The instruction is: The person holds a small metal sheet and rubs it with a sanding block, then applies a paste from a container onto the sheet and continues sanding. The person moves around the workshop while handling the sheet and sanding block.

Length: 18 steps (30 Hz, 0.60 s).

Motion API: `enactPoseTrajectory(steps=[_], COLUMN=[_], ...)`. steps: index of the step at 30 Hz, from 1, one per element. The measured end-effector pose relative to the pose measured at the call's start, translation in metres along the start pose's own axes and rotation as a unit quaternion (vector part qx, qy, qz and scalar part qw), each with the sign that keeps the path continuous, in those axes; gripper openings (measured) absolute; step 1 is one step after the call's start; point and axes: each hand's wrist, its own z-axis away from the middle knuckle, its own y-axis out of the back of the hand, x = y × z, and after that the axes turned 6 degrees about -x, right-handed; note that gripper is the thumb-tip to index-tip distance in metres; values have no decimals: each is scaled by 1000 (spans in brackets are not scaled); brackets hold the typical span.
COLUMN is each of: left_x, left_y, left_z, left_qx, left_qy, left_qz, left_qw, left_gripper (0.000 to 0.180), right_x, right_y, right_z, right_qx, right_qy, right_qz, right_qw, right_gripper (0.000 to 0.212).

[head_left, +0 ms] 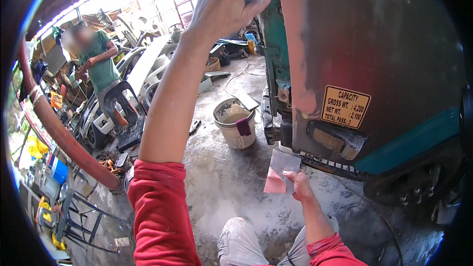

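My left hand (229, 2) is raised at the top, its fingers curled at the upper edge of the vehicle panel (340, 34). A dark grey patch shows among those fingers; whether it is a pad or just dirt, I cannot make out. Lower down, my right hand (299, 184) pinches a sheet of sandpaper (285, 160) between thumb and fingers. The sheet is grey, with a pink folded lower corner, and hangs apart from the panel. Pinkish filler (298, 44) runs down the panel's left edge, beside a bare green metal frame (275, 49).
A whitish bucket (235, 135) of cloudy liquid stands on the wet concrete floor, a dark purple cloth (243, 126) over its rim. A person (101, 59) stands at left behind a black chair (123, 103). A red pole (69, 128) slants at left; a hose (389, 226) lies at right.
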Motion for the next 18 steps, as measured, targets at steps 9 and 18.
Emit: enactPoseTrajectory(steps=[9,18], left_x=[36,84], left_y=[-30,-48], left_z=[-9,114], left_qx=[-59,-199], left_qy=[-7,-24], left_qz=[27,-47], left_qw=[998,979], left_gripper=[40,50], right_x=[3,5], right_y=[11,8], right_z=[2,6], right_qx=[-18,11], right_qy=[13,-16], right_qz=[-11,-22], right_qw=[1000,1000], right_gripper=[37,35])
